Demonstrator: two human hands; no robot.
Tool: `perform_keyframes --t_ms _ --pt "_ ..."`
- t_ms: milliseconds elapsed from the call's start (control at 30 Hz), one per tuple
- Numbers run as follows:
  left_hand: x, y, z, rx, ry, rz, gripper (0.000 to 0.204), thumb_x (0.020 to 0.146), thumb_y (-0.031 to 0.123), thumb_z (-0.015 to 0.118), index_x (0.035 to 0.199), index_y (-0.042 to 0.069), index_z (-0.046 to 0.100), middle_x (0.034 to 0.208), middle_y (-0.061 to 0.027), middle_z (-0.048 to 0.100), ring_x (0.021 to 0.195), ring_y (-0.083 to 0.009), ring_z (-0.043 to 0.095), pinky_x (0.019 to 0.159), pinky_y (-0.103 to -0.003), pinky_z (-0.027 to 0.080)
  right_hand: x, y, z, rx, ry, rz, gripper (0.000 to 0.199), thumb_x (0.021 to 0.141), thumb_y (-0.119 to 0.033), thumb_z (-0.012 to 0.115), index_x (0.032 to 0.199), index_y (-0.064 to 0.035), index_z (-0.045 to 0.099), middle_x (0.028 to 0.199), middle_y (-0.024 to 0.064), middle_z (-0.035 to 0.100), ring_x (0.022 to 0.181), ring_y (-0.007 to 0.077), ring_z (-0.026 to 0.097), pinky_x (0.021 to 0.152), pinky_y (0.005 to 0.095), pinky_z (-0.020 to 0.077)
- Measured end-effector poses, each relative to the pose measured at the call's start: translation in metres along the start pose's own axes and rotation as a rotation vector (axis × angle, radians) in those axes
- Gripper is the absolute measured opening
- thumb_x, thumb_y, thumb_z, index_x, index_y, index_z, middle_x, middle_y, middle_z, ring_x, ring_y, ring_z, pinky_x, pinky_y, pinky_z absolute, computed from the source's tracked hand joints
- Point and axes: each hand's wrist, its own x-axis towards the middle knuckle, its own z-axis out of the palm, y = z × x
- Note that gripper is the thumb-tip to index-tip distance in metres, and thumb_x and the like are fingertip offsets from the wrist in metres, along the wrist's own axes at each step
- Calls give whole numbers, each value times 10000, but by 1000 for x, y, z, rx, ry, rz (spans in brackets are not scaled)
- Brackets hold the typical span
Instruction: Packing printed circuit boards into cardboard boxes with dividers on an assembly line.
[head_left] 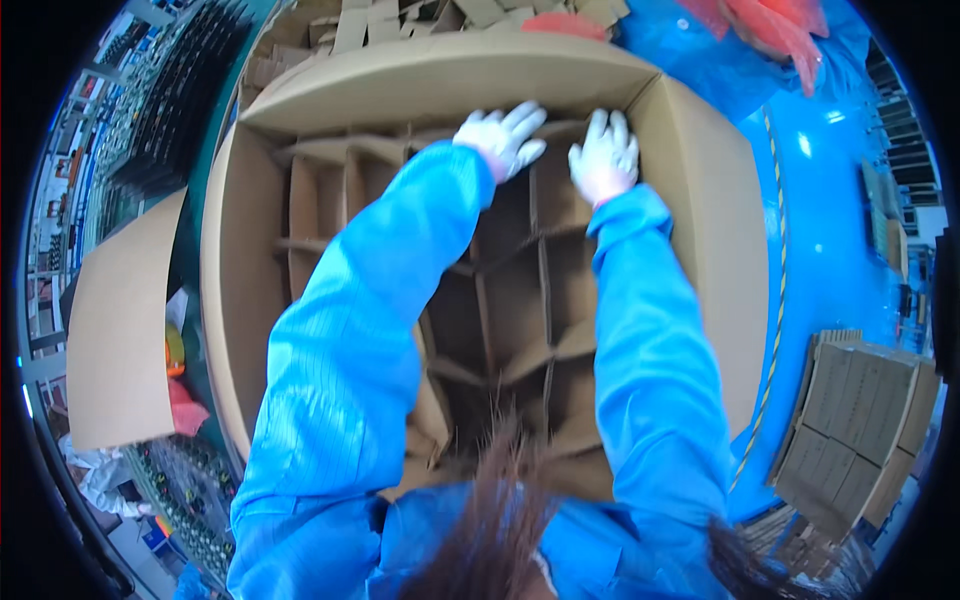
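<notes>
A large open cardboard box [720,230] fills the middle of the view, with a grid of cardboard dividers [520,300] inside it. Both my arms, in blue sleeves, reach to the far side of the box. My left hand [503,137], in a white glove, rests with spread fingers on the top edge of the dividers near the far wall. My right hand [605,155], also white-gloved, lies flat on the dividers just to its right. Neither hand is closed around anything that I can see.
A loose cardboard sheet [120,330] stands at the left. Stacks of flat cardboard [860,420] lie at the right on the blue floor [830,220]. More cardboard pieces [400,20] sit beyond the box. Racks of dark parts [170,100] line the far left.
</notes>
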Motion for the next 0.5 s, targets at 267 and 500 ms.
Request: perform_keyframes --t_ms 267,500 --pt "-45 -18 -68 89 -164 -266 351 868 326 449 1096 85 565 1103 -77 580 1007 -272 533 932 -416 341 -13 -2 -88 108 -738 317 455 817 -349 474 1134 -24 496 962 216 604 922 366 568 783 424 463" --pt "-15 -14 -54 227 -498 -626 276 841 291 470 918 105 659 957 -89 638 948 -251 564 942 -464 299 -26 2 -58 9 -801 362 496 821 -406 469 1152 -38 493 958 211 610 890 371 581 765 427 472"
